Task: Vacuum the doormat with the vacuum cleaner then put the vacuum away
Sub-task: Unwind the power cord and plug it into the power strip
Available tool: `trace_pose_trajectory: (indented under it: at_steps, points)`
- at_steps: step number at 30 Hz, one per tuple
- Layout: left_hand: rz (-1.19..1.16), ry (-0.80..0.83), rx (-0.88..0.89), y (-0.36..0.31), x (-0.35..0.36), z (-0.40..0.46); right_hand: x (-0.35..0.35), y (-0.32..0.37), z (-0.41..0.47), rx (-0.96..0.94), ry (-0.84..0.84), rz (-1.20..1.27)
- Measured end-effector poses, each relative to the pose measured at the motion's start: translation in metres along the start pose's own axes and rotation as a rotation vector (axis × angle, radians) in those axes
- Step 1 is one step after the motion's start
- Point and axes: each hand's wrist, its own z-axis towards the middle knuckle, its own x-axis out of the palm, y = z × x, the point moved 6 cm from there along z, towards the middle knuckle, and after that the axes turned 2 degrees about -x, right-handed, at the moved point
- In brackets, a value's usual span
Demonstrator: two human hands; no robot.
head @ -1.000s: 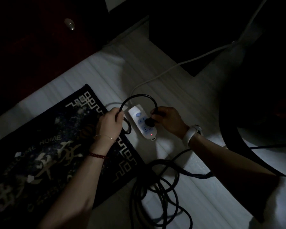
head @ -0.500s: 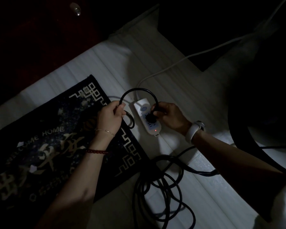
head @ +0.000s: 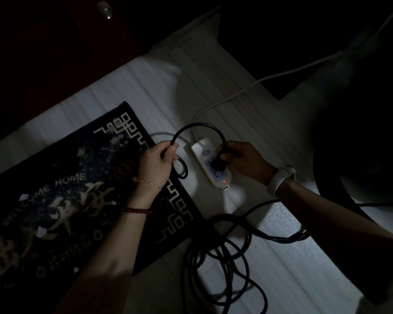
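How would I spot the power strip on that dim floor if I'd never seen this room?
Start at the dark doormat with WELCOME HOME lettering, then look just past its patterned right-hand edge, between the two hands. The power strip lies there on the pale floor, with a black plug in it held by the right hand. It is the only white oblong, with a tiny red light near one end.

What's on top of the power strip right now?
On the white power strip sits a black plug, gripped by the right hand. A round button and a lit red light also show. The socket under the plug is covered.
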Motion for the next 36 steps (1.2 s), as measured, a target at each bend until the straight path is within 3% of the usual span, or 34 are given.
trace_pose_trajectory:
  at_steps: [17, 36]
  points:
    - [-0.033, -0.010, -0.024, 0.0003, -0.0001, -0.0046, -0.0011, 0.0020, -0.0043, -0.029, 0.028, -0.094]
    - [-0.048, 0.001, -0.033, -0.0019, 0.0020, -0.0092, -0.0011, -0.0073, -0.0061, -0.012, -0.011, -0.026]
